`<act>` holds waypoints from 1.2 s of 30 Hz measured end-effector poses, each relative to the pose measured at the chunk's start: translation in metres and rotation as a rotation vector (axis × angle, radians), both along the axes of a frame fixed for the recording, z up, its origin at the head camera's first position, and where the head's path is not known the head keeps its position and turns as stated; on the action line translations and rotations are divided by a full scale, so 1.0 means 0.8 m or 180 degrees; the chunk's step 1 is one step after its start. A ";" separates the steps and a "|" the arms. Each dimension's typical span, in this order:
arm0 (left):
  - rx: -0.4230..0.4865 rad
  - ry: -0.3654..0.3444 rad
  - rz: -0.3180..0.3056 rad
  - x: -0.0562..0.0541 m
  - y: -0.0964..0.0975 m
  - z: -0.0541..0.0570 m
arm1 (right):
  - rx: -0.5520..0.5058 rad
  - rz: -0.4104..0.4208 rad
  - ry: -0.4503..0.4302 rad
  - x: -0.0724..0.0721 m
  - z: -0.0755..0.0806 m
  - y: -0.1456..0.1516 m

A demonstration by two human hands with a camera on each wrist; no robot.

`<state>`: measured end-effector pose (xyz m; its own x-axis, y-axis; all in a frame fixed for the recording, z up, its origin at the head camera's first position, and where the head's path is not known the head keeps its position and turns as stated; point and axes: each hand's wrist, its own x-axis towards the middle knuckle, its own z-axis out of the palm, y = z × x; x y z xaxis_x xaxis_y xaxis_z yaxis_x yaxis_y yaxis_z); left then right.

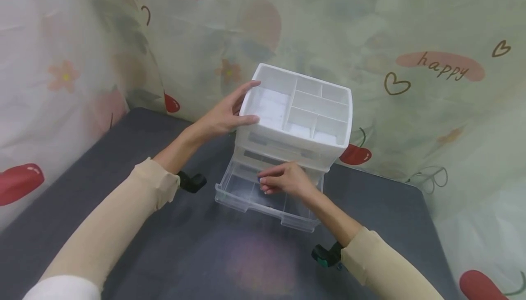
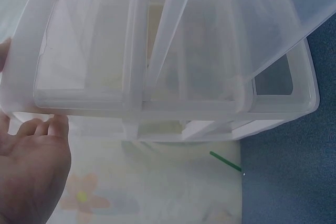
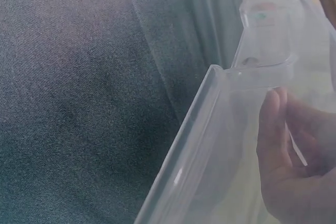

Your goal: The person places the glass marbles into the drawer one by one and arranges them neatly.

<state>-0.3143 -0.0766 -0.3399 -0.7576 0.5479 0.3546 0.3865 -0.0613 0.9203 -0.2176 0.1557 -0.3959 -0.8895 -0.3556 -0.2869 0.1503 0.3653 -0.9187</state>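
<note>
A white desktop drawer organizer point(image 1: 296, 139) stands on the dark table, its top tray divided into several compartments. My left hand point(image 1: 222, 115) grips the upper left side of it, thumb over the front rim and fingers along the side. Low down, a clear plastic drawer point(image 1: 265, 209) with dividers is pulled out toward me. Over this drawer is my right hand point(image 1: 287, 181), thumb and fingertips pinched around a small dark blue thing point(image 1: 259, 179) mostly hidden by the fingers. In the right wrist view, the fingertips point(image 3: 273, 100) come together beside the drawer's clear wall.
The dark grey cloth-covered table point(image 1: 185, 254) reaches around the organizer on both sides. Behind it hangs a pale curtain point(image 1: 328, 26) printed with cherries, hearts and flowers. Black wrist cameras point(image 1: 192, 182) are strapped to both forearms.
</note>
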 end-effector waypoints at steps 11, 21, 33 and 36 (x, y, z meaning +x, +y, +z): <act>-0.0054 0.0006 0.0028 0.001 0.000 0.002 | -0.0003 -0.0062 -0.0076 -0.003 -0.001 -0.001; -0.0115 0.0053 0.0042 0.000 0.000 0.001 | -0.0022 0.0024 0.0002 -0.001 0.001 0.002; -0.0093 -0.0039 0.0040 0.002 0.000 0.002 | -0.0278 -0.0016 0.0162 0.012 0.014 0.016; -0.0134 -0.0058 0.0066 0.002 0.001 0.002 | -0.0335 -0.0051 0.0243 0.016 0.017 0.023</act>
<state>-0.3127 -0.0759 -0.3379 -0.7750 0.5463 0.3177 0.3705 -0.0144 0.9287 -0.2051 0.1742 -0.3819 -0.9132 -0.3657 -0.1800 0.0835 0.2646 -0.9607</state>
